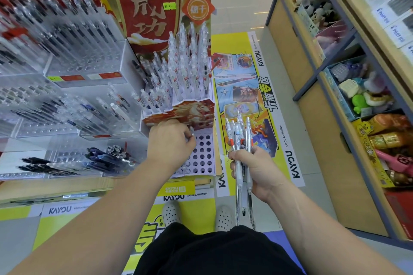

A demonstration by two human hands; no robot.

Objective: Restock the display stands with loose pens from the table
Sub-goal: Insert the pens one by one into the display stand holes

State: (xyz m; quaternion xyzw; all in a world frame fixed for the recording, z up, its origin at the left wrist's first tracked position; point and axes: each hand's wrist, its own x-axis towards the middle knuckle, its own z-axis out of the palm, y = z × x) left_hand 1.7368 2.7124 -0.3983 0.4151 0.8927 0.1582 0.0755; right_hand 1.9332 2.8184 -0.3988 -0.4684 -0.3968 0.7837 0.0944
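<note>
Closest to the person, the right hand (pixel 254 169) is clenched round a bundle of pens (pixel 239 134), held over the floor just past the right edge of the table (pixel 55 190). A little further on, the left hand (pixel 169 140) sits at the far left corner of the white holed tray (pixel 204 156), its fingers (pixel 187 138) curled and pinching what looks like a single pen (pixel 192 135) at a hole. Nearly all the tray's holes gape, so I'd say most of the restocking is left. Behind it, the red tiered stand (pixel 192 116) is crowded with upright pens.
</note>
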